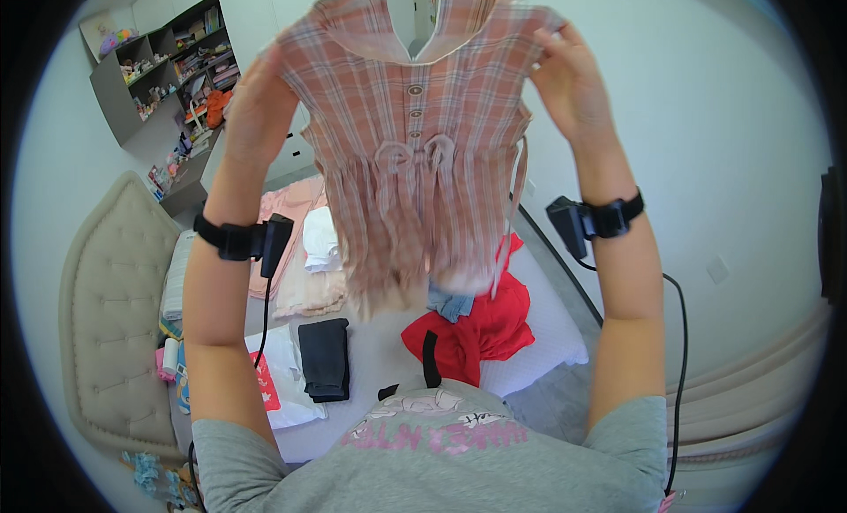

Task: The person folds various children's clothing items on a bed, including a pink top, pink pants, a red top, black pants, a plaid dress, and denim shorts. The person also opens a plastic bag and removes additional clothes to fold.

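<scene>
A pink plaid sleeveless garment (423, 136) with a hood or wide collar, front buttons and a bow at the waist hangs spread out in the air before me. My left hand (261, 109) grips its shoulder on the left side. The opposite shoulder is pinched by my right hand (572, 76). Its lower hem hangs over the bed and looks blurred. Behind and below it, a red garment (490, 334) lies crumpled, with a piece of blue denim (451, 304) against it. Folded dark trousers or similar cloth (323, 359) rest nearer to me.
The bed (377, 354) has a tufted beige headboard (122, 314) at left. A white plastic bag (291, 387), folded white cloth (321, 238) and pink clothing (288, 212) lie on it. Cables run from the black wrist-strapped devices (248, 240). Shelves (172, 63) hang on the far wall.
</scene>
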A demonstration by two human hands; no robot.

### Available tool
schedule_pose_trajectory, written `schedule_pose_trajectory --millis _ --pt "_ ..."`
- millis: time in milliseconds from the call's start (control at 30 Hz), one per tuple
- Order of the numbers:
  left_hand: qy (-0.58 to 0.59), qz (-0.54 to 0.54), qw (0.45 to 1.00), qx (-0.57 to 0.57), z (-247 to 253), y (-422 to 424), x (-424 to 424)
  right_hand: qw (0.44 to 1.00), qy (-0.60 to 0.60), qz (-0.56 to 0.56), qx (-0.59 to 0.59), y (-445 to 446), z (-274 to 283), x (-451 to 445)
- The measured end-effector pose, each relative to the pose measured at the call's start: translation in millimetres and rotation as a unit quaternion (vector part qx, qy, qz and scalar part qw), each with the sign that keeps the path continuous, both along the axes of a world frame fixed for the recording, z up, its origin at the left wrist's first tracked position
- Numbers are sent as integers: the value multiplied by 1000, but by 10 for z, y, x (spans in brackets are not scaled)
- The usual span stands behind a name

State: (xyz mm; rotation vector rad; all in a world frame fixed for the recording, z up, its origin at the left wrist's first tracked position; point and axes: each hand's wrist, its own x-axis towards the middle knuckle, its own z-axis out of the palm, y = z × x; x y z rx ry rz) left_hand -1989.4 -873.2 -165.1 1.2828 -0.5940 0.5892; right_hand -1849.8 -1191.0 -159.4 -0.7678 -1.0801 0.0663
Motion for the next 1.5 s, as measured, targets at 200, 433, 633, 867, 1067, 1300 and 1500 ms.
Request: schedule_pose_trajectory --millis 200,433,633,867,1067,1300,1500 --pt "76 -102 992 7 -835 41 -548 990 113 45 -68 -365 -590 -489" --pt "496 -59 853 -148 -3048 -451 -1169 856 421 -10 -300 -848 -2786 -877" --pt "631 -31 748 -203 -4619 -619 -1744 755 559 -21 -343 -980 -4510 -1261" --pt "695 -5 693 -194 -5005 -811 -1857 684 559 -35 -468 -945 -5153 -1359" --pt "716 17 680 -161 -5169 -935 -1832 655 619 21 -434 -814 -5155 -1380" --pt "720 89 667 -168 -4876 -984 -1760 655 524 77 -540 -853 -5203 -1052" --pt "666 91 728 -135 -4837 -970 -1756 685 644 123 -318 -767 -5142 -857"
